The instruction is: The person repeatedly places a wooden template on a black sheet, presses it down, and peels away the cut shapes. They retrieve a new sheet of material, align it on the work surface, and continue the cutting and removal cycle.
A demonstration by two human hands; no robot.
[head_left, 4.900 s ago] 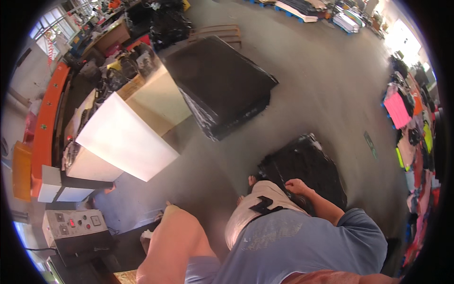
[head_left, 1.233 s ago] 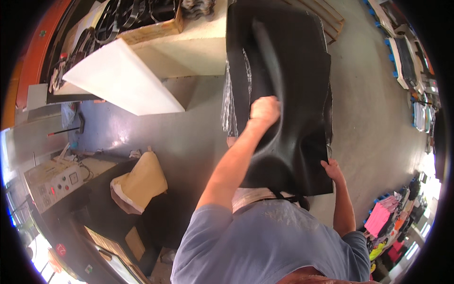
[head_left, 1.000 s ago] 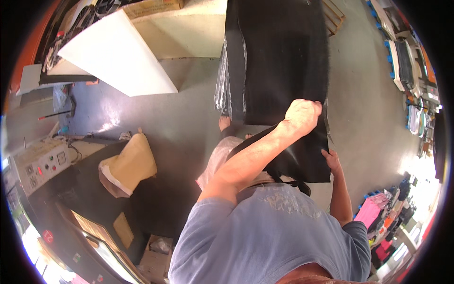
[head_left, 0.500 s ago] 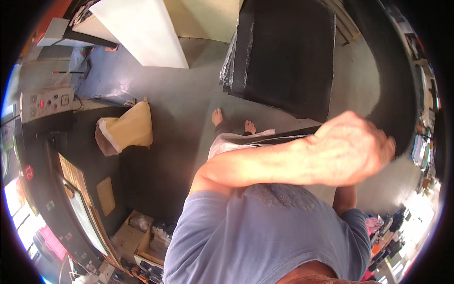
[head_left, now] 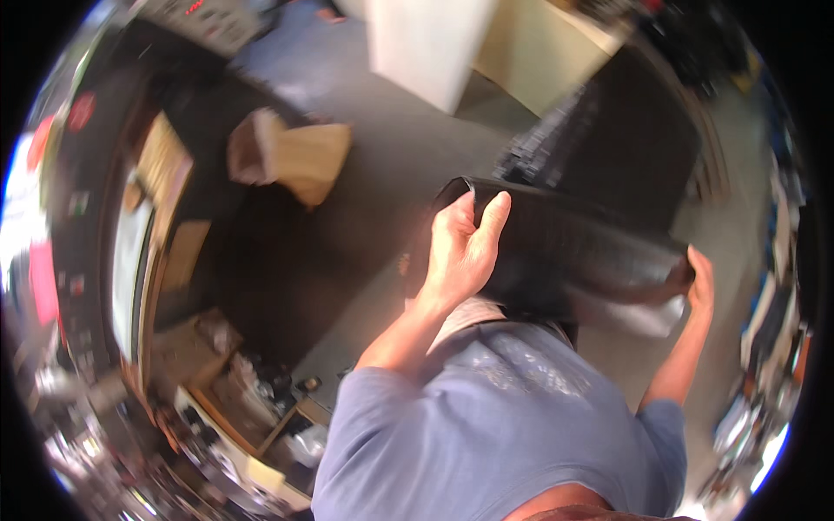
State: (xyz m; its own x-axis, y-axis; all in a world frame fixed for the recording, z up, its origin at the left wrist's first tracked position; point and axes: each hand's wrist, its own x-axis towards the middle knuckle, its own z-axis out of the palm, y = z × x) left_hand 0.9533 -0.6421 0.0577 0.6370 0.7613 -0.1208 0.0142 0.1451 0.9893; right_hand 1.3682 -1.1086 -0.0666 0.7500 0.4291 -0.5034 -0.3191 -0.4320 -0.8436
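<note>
Holding a black sheet (head_left: 565,243) by opposite ends, both hands (head_left: 460,256) (head_left: 701,282) half-curled

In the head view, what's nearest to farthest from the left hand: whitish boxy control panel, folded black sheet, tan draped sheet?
1. Folded black sheet: held by the left hand.
2. Tan draped sheet: upper left.
3. Whitish boxy control panel: farther upper left.

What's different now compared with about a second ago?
The black sheet, stretched across the dark stack then, is now folded or rolled before the person's waist. The left hand has moved from mid-sheet to its left end; the right hand still holds its right side. The dark stack stayed put.
</note>
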